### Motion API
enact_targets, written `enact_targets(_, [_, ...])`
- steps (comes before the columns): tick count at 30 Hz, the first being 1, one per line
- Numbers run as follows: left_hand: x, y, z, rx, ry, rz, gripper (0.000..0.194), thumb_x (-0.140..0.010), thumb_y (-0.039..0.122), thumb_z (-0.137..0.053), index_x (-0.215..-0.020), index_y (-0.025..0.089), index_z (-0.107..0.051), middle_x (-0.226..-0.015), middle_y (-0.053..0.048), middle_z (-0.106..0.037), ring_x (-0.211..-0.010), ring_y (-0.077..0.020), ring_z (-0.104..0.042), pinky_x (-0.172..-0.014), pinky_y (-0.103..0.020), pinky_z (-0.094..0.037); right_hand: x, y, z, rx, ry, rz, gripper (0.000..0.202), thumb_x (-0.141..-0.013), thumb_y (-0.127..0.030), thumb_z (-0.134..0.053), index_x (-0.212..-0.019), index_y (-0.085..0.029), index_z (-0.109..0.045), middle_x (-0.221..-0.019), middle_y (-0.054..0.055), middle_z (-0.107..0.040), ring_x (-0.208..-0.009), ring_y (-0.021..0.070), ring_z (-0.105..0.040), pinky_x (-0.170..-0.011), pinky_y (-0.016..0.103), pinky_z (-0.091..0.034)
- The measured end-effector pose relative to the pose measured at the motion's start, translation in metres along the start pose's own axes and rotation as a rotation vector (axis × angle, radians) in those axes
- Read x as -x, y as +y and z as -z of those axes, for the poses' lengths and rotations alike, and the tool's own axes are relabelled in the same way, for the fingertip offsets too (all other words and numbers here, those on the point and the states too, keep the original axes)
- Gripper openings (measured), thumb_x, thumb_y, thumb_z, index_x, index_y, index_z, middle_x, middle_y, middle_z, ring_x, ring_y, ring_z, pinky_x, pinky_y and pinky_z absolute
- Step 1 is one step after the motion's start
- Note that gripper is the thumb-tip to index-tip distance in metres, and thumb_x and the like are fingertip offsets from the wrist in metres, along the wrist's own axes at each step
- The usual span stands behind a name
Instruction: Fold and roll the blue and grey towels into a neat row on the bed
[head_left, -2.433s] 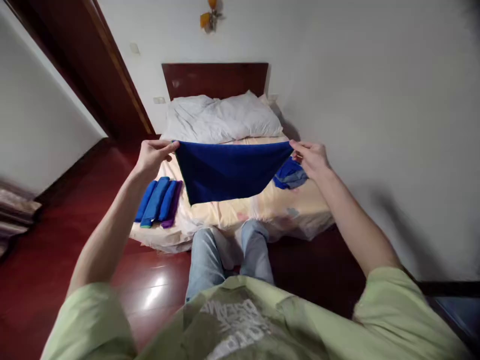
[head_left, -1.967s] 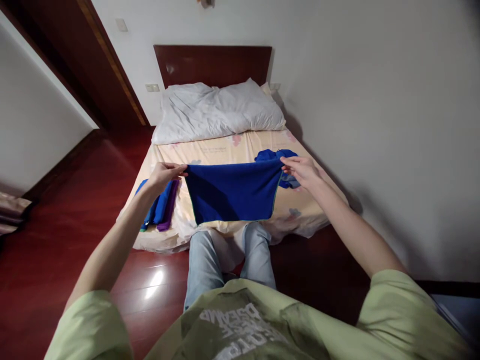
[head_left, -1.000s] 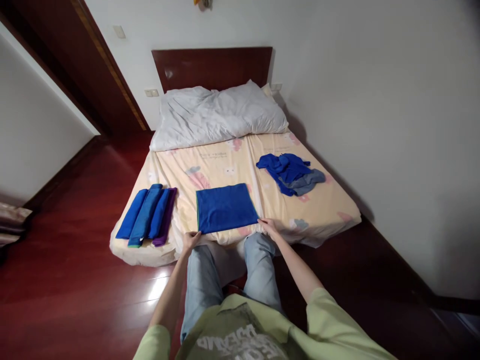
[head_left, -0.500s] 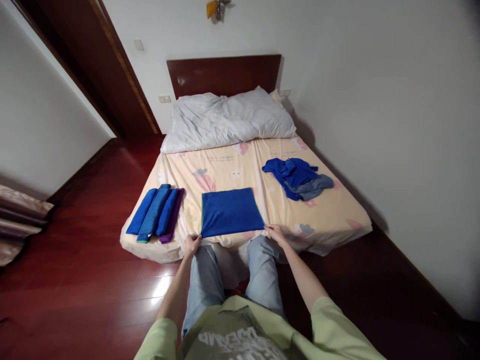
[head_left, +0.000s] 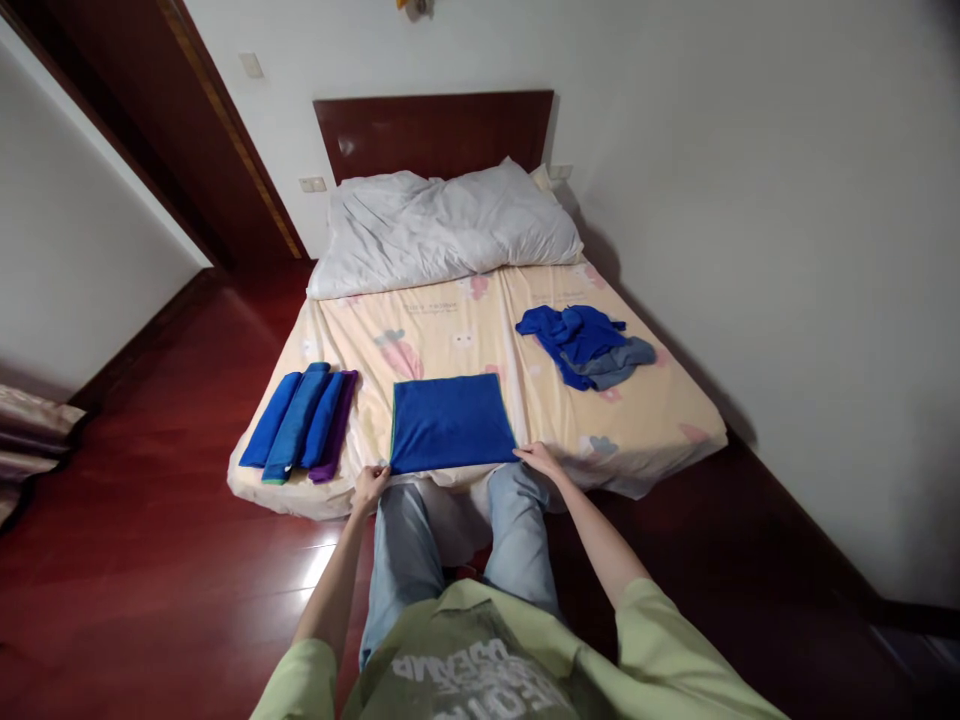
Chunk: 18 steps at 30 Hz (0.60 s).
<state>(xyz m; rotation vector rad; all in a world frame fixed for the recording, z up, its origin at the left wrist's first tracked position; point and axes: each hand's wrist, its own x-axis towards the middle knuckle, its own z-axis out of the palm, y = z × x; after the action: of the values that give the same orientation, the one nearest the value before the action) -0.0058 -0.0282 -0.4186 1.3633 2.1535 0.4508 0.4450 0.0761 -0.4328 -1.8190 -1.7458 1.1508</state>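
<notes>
A blue cloth with a thin green edge (head_left: 451, 422) lies flat on the bed near its front edge. My left hand (head_left: 370, 486) pinches the near left corner of this cloth. At the near right corner, my right hand (head_left: 537, 459) has its fingers closed on the cloth's edge. Several rolled or folded cloths, blue and teal (head_left: 297, 422) with a purple one (head_left: 334, 428) at the right, lie side by side left of my left hand. A crumpled heap of blue and grey cloths (head_left: 585, 345) rests on the right part of the bed.
The bed (head_left: 645, 440) has a pale yellow patterned sheet. A white quilt (head_left: 442, 232) lies bunched against the dark wooden headboard (head_left: 435, 135). Walls stand behind and to the right. Dark red floor (head_left: 172, 520) shows at the left, with a striped curtain (head_left: 30, 435) beyond.
The view has shifted slightly, so the bed and everything on it appear a little further left and higher. Both hands stay at the near corners of the blue cloth, which looks unchanged.
</notes>
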Motion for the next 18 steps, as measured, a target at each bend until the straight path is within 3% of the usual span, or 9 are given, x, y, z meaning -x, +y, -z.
enact_targets(4, [0.003, -0.003, -0.004, 0.050, 0.024, -0.034, 0.037, -0.086, 0.044, -0.054, -0.085, 0.014, -0.076, -0.080, -0.008, -0.074, -0.082, -0.0222, -0.070, -0.070, -0.025, -0.045, 0.001, 0.001, 0.003, -0.038, -0.059, 0.025, 0.046, -0.075, -0.054, -0.066, -0.048, -0.018, -0.054, -0.047, 0.000, -0.052, -0.055, 0.0163, -0.053, -0.055, 0.025, -0.034])
enact_targets(10, [0.009, -0.005, -0.001, 0.044, 0.034, -0.051, 0.033, -0.083, 0.042, -0.058, -0.085, 0.017, -0.078, -0.080, -0.006, -0.074, -0.085, -0.0233, -0.070, -0.072, -0.026, -0.047, 0.013, -0.004, 0.004, -0.007, -0.022, -0.010, 0.047, -0.075, -0.058, -0.069, -0.052, -0.017, -0.062, -0.048, 0.003, -0.058, -0.056, 0.0175, -0.057, -0.053, 0.024, -0.037])
enact_targets(15, [0.007, -0.001, 0.007, -0.030, -0.029, -0.050, 0.030, -0.087, 0.038, -0.059, -0.088, 0.015, -0.078, -0.083, -0.009, -0.074, -0.088, -0.0247, -0.071, -0.074, -0.027, -0.046, 0.013, -0.004, 0.002, 0.094, -0.049, -0.074, 0.040, -0.082, -0.049, -0.068, -0.059, -0.016, -0.067, -0.052, 0.004, -0.062, -0.053, 0.0162, -0.060, -0.054, 0.023, -0.039])
enact_targets(18, [0.003, 0.005, 0.009, -0.066, -0.008, -0.019, 0.025, -0.087, 0.033, -0.059, -0.087, 0.014, -0.076, -0.084, -0.011, -0.074, -0.093, -0.0276, -0.071, -0.079, -0.029, -0.048, 0.008, -0.011, 0.000, 0.271, -0.046, -0.106, 0.032, -0.085, -0.041, -0.068, -0.066, -0.015, -0.071, -0.063, 0.007, -0.069, -0.064, 0.0191, -0.067, -0.062, 0.024, -0.044])
